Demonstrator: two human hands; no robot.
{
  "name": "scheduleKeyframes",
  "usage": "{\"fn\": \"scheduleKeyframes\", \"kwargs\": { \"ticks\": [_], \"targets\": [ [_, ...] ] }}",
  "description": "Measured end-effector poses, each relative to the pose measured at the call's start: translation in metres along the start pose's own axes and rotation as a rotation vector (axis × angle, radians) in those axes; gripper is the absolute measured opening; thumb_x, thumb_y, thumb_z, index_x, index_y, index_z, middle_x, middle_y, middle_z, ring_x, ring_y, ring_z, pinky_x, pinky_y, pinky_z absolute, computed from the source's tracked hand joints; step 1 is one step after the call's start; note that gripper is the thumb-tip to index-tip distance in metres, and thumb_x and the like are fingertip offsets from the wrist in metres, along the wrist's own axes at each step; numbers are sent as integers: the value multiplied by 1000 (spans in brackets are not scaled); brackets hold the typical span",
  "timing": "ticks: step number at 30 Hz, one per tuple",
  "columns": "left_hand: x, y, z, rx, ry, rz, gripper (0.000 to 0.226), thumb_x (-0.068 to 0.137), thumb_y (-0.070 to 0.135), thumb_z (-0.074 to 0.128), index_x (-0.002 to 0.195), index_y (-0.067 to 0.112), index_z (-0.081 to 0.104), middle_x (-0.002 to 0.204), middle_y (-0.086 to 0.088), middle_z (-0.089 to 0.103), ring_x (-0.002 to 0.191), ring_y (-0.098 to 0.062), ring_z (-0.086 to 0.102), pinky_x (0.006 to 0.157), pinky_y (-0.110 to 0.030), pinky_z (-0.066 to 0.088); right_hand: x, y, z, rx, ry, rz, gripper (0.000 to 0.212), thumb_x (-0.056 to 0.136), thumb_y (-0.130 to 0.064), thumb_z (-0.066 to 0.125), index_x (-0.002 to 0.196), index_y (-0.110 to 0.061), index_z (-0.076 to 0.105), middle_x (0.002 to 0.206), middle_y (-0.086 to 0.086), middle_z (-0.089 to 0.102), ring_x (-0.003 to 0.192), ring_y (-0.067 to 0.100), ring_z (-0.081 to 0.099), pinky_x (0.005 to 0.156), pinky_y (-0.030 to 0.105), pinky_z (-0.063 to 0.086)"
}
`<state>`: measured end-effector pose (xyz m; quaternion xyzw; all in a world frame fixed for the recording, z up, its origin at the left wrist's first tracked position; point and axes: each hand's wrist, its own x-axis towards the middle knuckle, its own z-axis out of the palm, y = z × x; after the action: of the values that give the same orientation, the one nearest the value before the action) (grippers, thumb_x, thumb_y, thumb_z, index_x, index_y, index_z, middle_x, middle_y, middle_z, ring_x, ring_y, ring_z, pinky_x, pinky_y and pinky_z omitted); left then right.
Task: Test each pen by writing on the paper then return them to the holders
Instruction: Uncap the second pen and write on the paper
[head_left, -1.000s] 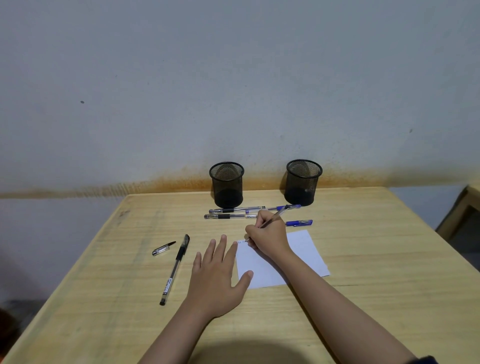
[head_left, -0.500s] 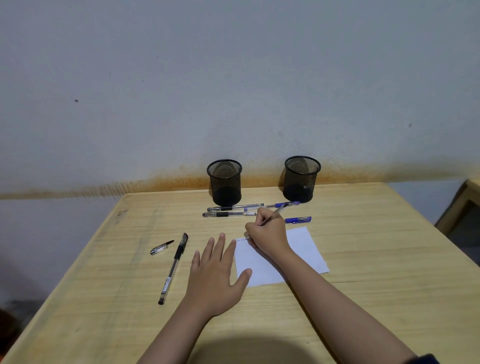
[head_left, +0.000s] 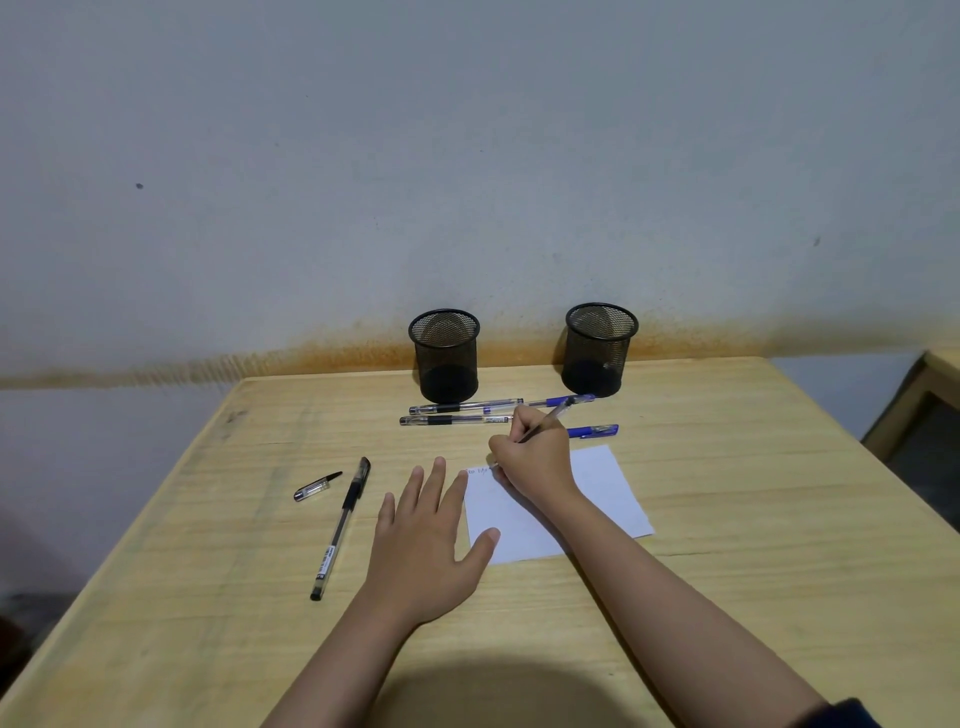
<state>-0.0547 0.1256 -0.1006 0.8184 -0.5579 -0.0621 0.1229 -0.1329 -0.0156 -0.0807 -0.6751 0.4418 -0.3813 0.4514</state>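
Note:
My right hand grips a clear pen with its tip on the top left corner of a white paper, where small marks show. My left hand lies flat and open on the table, its thumb on the paper's left edge. Two empty black mesh holders stand at the back by the wall. Two black-grip pens lie in front of the left holder. Two blue pens lie behind my right hand.
A black capped pen and a loose clear cap lie left of my left hand on the wooden table. The wall runs right behind the holders. Another wooden piece of furniture stands at the right edge.
My right hand has shifted a little to the right along the paper's top edge while writing. My left hand has stayed in place.

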Motion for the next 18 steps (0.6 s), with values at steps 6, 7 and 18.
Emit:
{"fn": "scheduleKeyframes", "kwargs": {
  "ticks": [6, 7, 18],
  "targets": [
    [-1, 0, -1, -3, -2, -1, 85, 71, 74, 4, 147, 36, 0, 158, 9, -13, 144, -15, -15, 116, -44, -5, -2, 0, -1, -5, 13, -2, 32, 78, 1, 63, 58, -15, 44, 55, 5, 44, 57, 24, 55, 60, 43, 58],
    [-1, 1, -1, -4, -3, -1, 86, 70, 74, 3, 148, 36, 1, 158, 9, -13, 144, -15, -15, 116, -44, -4, -2, -1, -2, -8, 8, -2, 32, 78, 1, 63, 58, -15, 44, 55, 5, 44, 57, 23, 55, 60, 41, 58],
    [-1, -1, 0, -8, -9, 3, 82, 75, 72, 8, 148, 35, 1, 158, 9, -13, 144, -15, -15, 116, -44, -4, -8, -7, -6, -31, 22, -25, 35, 79, 2, 62, 56, -15, 43, 54, 3, 43, 53, 12, 45, 48, 21, 41]
  ]
}}
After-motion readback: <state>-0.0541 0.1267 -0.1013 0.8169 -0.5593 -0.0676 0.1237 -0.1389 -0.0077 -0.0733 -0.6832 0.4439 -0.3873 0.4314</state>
